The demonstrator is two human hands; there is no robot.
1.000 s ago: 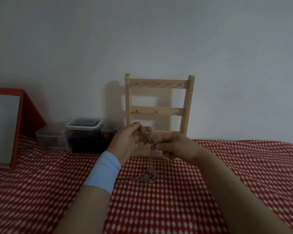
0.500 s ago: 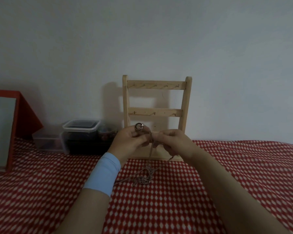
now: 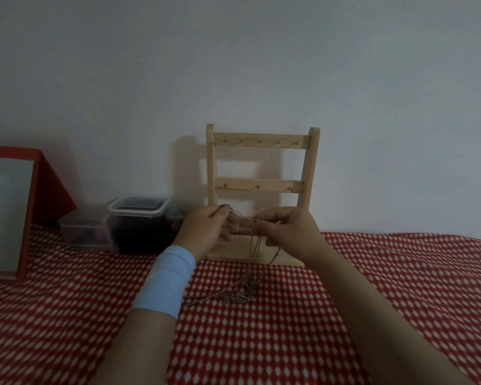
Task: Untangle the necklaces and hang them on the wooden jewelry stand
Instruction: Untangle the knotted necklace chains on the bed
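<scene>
Fingertips [image 3: 225,215] of our left hand [image 3: 206,232] are pinching a thin chain [image 3: 240,215], while the curled fingers [image 3: 264,222] of our right hand [image 3: 289,232] are pinching it a little further along, so we are holding a short span stretched between them, just in front of the wooden jewelry stand [image 3: 261,141]. Strands are hanging from this span down to the tangled necklaces [image 3: 238,295], which are lying on the red-and-white cloth [image 3: 345,301] near our blue wristband [image 3: 164,282]. Clear lidded containers [image 3: 138,211] are standing left of the stand, against the wall.

Red-framed panel [image 3: 6,212] at L, clear plastic tubs [image 3: 138,211], red/white checked cloth [image 3: 400,287], white wall [image 3: 233,65]
</scene>
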